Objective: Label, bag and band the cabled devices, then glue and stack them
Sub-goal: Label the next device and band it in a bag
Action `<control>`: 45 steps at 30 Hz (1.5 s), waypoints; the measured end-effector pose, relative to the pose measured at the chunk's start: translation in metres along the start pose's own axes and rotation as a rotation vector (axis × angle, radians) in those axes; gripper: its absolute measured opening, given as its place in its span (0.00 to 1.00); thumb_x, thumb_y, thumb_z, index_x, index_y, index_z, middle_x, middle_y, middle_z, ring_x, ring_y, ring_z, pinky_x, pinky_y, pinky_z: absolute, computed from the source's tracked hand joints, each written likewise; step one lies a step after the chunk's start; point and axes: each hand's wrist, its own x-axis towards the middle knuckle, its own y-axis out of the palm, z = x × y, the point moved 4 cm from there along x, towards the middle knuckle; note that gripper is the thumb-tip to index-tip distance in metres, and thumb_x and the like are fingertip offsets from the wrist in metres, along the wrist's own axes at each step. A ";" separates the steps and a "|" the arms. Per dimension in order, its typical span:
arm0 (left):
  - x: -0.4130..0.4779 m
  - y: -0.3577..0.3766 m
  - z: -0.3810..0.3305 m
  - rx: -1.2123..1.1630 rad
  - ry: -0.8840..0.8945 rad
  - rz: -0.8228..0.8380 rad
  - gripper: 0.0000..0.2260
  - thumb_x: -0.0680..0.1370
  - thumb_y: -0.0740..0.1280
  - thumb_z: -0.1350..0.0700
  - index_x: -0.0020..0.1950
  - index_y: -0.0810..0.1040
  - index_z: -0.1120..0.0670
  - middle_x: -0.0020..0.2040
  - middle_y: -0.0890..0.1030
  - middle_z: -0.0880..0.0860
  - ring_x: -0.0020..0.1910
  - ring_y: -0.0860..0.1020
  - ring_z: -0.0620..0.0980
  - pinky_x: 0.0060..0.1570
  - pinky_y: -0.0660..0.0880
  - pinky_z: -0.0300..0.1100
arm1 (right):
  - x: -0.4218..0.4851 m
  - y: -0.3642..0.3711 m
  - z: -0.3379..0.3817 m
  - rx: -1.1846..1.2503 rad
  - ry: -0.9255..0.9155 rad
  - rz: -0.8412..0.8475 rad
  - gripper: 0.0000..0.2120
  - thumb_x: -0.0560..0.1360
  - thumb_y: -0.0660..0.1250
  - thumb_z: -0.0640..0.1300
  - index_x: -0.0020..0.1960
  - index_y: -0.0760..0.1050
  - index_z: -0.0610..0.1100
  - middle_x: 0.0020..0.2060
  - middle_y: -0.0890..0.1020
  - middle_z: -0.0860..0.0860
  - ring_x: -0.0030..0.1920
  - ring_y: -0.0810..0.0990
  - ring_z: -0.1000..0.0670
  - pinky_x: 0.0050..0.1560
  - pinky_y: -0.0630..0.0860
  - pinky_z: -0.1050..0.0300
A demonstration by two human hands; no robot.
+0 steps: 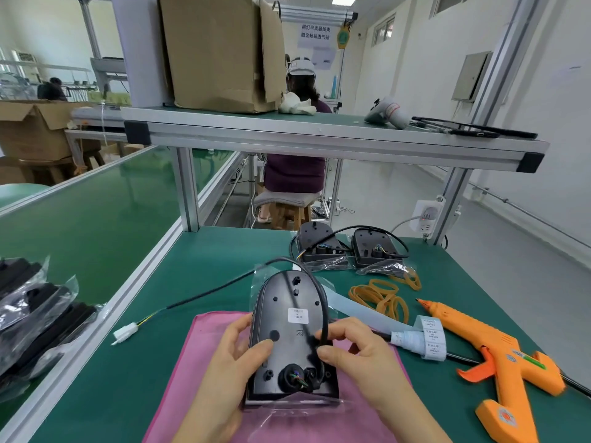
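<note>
i'm clamping my left hand round the device edge, right hand fingers pinching its springy cable. it's sitting in a clear bag over the pink cloth on the desk. judging it light and rigid, film slippery.

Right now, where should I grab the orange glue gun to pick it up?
Take its handle, coming down from above on the near side. The glue gun lies flat on its side, with the handle toward you and the nozzle pointing away.

White walls and a pale grey floor surround a green desk; a metal-framed shelf spans above it, high windows and ceiling lights beyond.
</note>
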 end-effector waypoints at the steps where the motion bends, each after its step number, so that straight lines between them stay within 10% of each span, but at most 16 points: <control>1: 0.001 0.000 0.000 -0.004 0.002 -0.001 0.27 0.65 0.74 0.66 0.62 0.74 0.51 0.52 0.83 0.62 0.47 0.82 0.61 0.50 0.77 0.53 | 0.001 0.000 -0.002 0.006 0.019 -0.006 0.09 0.69 0.74 0.34 0.44 0.82 0.47 0.47 0.79 0.50 0.50 0.74 0.55 0.47 0.66 0.73; 14: 0.003 -0.001 0.006 -0.053 0.030 0.004 0.26 0.65 0.70 0.62 0.62 0.75 0.50 0.52 0.84 0.60 0.45 0.83 0.59 0.47 0.79 0.53 | 0.005 0.002 -0.037 0.293 0.339 0.018 0.37 0.63 0.79 0.46 0.68 0.67 0.49 0.61 0.78 0.52 0.58 0.80 0.54 0.56 0.75 0.58; 20: -0.001 0.005 0.005 -0.098 -0.004 0.081 0.28 0.64 0.72 0.64 0.63 0.73 0.51 0.50 0.84 0.64 0.40 0.84 0.59 0.33 0.80 0.48 | 0.016 0.013 -0.027 0.622 0.400 0.200 0.22 0.64 0.74 0.46 0.56 0.81 0.37 0.53 0.84 0.39 0.51 0.83 0.42 0.56 0.79 0.45; 27: -0.003 0.009 -0.003 0.153 0.019 0.236 0.35 0.68 0.77 0.49 0.72 0.67 0.47 0.62 0.81 0.47 0.62 0.79 0.50 0.63 0.74 0.49 | 0.025 0.020 -0.024 0.649 0.385 0.047 0.27 0.63 0.70 0.43 0.58 0.77 0.29 0.53 0.82 0.32 0.53 0.81 0.35 0.58 0.76 0.40; 30: -0.013 0.022 -0.014 0.395 0.143 0.359 0.38 0.65 0.76 0.51 0.72 0.64 0.45 0.62 0.79 0.40 0.62 0.78 0.41 0.55 0.75 0.32 | 0.025 0.021 -0.024 0.658 0.366 0.015 0.27 0.62 0.72 0.45 0.57 0.78 0.31 0.52 0.82 0.32 0.52 0.81 0.33 0.56 0.76 0.38; 36: -0.017 0.022 -0.011 0.399 0.192 0.398 0.38 0.69 0.73 0.65 0.74 0.61 0.45 0.66 0.77 0.45 0.64 0.76 0.45 0.56 0.75 0.35 | 0.025 0.019 -0.027 0.631 0.300 0.017 0.22 0.64 0.75 0.42 0.56 0.79 0.35 0.49 0.84 0.36 0.48 0.84 0.37 0.46 0.82 0.46; 41: -0.017 0.022 -0.011 0.438 0.115 0.487 0.42 0.70 0.74 0.57 0.77 0.54 0.45 0.68 0.75 0.39 0.67 0.74 0.42 0.59 0.73 0.34 | 0.021 0.016 -0.030 0.650 0.304 -0.008 0.24 0.63 0.74 0.43 0.57 0.79 0.35 0.50 0.84 0.36 0.49 0.84 0.36 0.48 0.81 0.44; 45: 0.004 0.019 -0.044 0.653 0.154 0.208 0.27 0.77 0.69 0.48 0.73 0.61 0.40 0.69 0.70 0.39 0.65 0.71 0.36 0.55 0.66 0.20 | 0.018 0.011 -0.030 0.664 0.310 0.019 0.19 0.62 0.76 0.40 0.52 0.82 0.37 0.50 0.83 0.35 0.47 0.84 0.37 0.51 0.79 0.42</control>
